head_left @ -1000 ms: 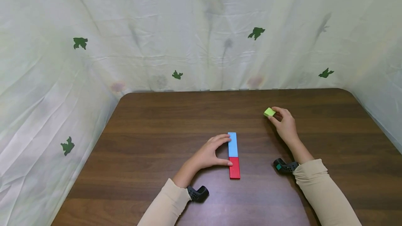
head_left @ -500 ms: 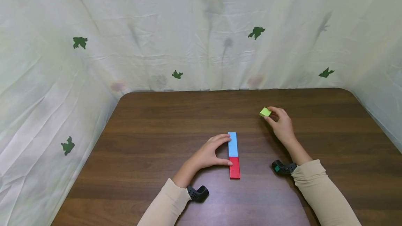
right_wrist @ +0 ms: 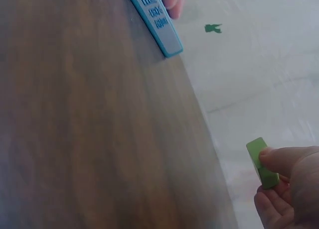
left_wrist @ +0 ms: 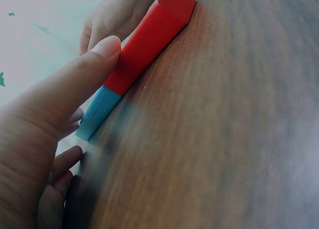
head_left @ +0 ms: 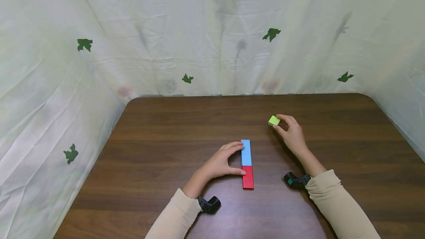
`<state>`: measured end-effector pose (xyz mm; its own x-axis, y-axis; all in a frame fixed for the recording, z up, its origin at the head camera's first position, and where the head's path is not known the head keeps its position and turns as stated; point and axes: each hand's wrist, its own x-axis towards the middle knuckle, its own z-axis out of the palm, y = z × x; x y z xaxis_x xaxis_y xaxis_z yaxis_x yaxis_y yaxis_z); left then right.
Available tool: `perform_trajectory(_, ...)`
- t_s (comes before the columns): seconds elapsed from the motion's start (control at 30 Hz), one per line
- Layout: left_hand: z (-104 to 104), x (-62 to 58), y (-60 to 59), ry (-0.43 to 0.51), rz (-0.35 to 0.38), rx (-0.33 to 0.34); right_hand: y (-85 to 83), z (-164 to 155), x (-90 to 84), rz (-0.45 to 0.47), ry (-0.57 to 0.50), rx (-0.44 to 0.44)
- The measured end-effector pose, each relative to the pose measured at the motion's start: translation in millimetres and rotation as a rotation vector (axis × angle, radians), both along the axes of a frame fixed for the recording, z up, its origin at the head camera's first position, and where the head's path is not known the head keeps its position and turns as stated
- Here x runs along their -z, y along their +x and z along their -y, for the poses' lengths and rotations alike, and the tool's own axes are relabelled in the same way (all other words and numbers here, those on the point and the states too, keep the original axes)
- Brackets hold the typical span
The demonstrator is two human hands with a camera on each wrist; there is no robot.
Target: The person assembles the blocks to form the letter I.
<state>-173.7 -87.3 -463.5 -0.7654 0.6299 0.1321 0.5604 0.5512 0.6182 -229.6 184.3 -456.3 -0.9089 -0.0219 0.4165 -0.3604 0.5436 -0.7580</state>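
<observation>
A blue block (head_left: 246, 152) and a red block (head_left: 247, 177) lie end to end on the table, forming one straight strip. My left hand (head_left: 217, 162) spans their left side, its thumb touching the red block and its fingertips touching the blue one. In the left wrist view the thumb (left_wrist: 107, 47) presses against the red block's side (left_wrist: 149, 45). My right hand (head_left: 292, 134) pinches a small green block (head_left: 273, 120) between thumb and fingers, beyond and to the right of the strip. The right wrist view shows this green block (right_wrist: 262, 162) held off the table.
The brown wooden table (head_left: 166, 121) ends at a back edge against a white curtain (head_left: 212, 47) with green leaf prints. Each wrist wears a black camera mount, one at the left wrist (head_left: 210, 205) and one at the right wrist (head_left: 295, 180).
My right hand has moved left and slightly nearer, carrying the green block toward the strip. The left hand and the red and blue blocks have stayed in place.
</observation>
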Motion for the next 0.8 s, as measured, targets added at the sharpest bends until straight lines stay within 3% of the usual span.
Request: perform_trajectory(0.8,-1,-0.5,-1.2,0.014,-0.034,0.020,4.6,19,2.3,0.021,0.029,-0.081)
